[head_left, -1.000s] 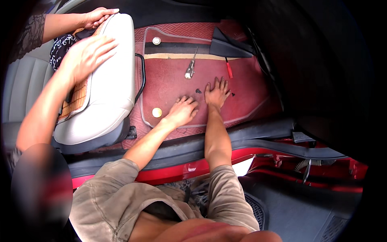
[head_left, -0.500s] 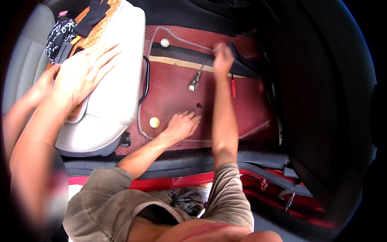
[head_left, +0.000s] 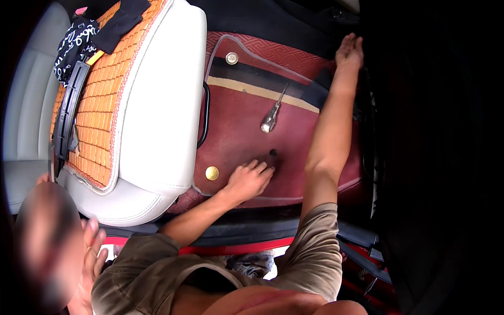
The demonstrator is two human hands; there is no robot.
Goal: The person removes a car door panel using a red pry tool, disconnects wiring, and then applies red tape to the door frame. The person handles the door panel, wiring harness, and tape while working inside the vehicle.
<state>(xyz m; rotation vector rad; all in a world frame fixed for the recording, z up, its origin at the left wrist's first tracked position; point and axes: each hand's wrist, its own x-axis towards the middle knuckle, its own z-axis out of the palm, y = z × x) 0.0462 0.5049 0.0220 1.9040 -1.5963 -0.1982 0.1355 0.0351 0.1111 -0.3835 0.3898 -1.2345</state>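
My left hand rests on the dark red floor mat with its fingers loosely bent and apart. Close to its fingertips is a small black spot or piece; I cannot tell which. My right hand reaches to the far right, by the dark trim of the footwell. Its fingers are stretched out, and nothing shows in them. On the mat between my arms lies a screwdriver with a worn, metallic-looking handle, its tip pointing away from me. A dark flap is partly behind my right forearm.
A pale car seat with a wooden bead cover stands at left. On it lie a long black plastic piece and dark cloth. Another person's hand is at lower left. The sill crosses below my arms.
My right hand has moved farther away and to the right. The red-handled tool is out of sight. The other person's hands have drawn back from the seat, uncovering the black plastic piece.
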